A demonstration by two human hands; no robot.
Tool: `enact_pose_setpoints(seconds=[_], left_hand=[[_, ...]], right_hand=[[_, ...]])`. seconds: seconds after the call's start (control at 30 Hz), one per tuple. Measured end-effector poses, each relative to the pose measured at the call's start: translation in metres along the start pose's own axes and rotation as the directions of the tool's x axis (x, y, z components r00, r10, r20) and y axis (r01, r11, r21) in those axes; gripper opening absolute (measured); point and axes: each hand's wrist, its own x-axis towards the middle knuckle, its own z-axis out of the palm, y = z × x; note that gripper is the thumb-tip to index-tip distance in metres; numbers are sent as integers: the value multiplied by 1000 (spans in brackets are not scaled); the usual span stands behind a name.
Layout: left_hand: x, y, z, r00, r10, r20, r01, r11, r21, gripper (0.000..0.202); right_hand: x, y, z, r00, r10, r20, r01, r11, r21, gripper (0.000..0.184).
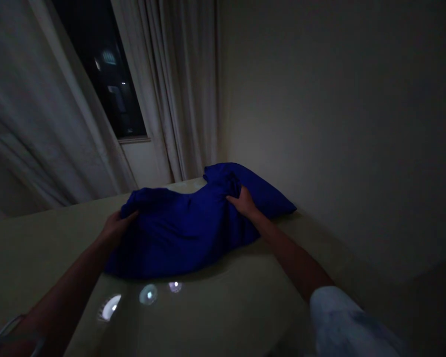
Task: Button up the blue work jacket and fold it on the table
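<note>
A dark blue cloth (178, 233) stretches between my two hands in the head view, its far right part coming to a point near the wall. My left hand (116, 227) grips its left edge, thumb on top and the other fingers hidden behind the fabric. Toward the right, my right hand (243, 202) closes on a bunched fold, with folds gathered just above the fingers. The lower edge hangs down or lies close over the pale surface; the dim light does not show which. What kind of cloth item this is cannot be made out.
A pale glossy surface (208, 312) with light reflections extends below the cloth. Behind it hang long light curtains (186, 89) beside a dark window (107, 69). A plain wall (330, 114) bounds the right side.
</note>
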Motion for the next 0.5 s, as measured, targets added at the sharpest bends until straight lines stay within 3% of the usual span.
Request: enact_pose_setpoints(seconds=[0.07,0.13,0.23,0.3,0.37,0.43,0.5], left_hand=[[4,20,9,975,196,-106,-191,980,49,32],[7,30,17,915,372,-154,-333,915,229,29],[1,28,22,843,513,-161,-413,811,415,26],[-12,21,14,839,515,-177,-417,816,400,32],[-31,7,-9,837,509,-202,-414,829,377,41],[-54,-15,-43,818,533,-216,-429,815,389,51],[-81,-49,-79,808,552,-206,-443,800,405,59]], right_hand=[[36,-9,-4,996,76,-45,-80,992,-98,49],[59,-11,-5,981,178,-70,-187,970,-152,35],[61,-6,0,968,237,-86,-247,957,-153,23],[41,1,-1,971,231,-67,-238,963,-126,27],[8,11,-15,971,236,-37,-236,972,-9,38],[-34,27,-48,966,259,-9,-250,941,227,55],[-76,44,-95,948,311,71,-314,874,370,71]])
